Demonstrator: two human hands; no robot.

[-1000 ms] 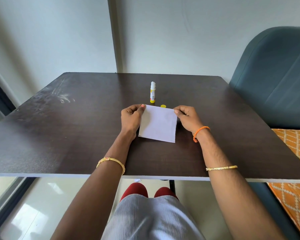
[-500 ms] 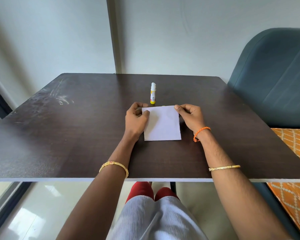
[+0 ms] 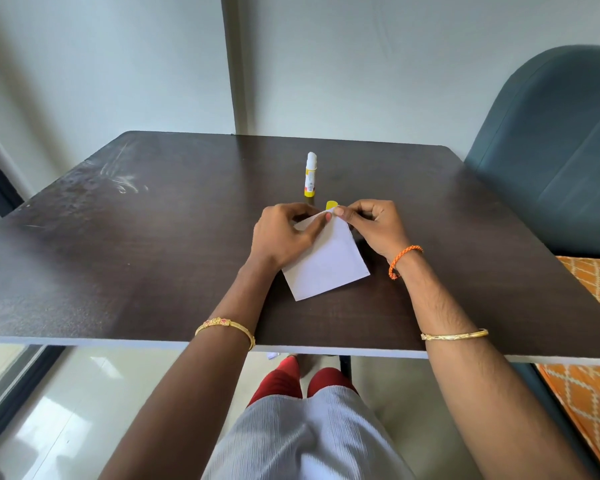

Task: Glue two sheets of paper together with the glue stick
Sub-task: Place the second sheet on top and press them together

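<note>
Left hand (image 3: 284, 237) and right hand (image 3: 371, 226) both pinch the far corner of the white paper (image 3: 326, 268) lying on the bench (image 3: 153, 244); peel sheets apart slowly, glue stick (image 3: 310, 174) upright just beyond.

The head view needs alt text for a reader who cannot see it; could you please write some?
Both hands, left hand and right hand, pinch the far corner of white paper on a dark table. Beyond them a glue stick stands upright, uncapped, its yellow cap beside the fingers.
</note>
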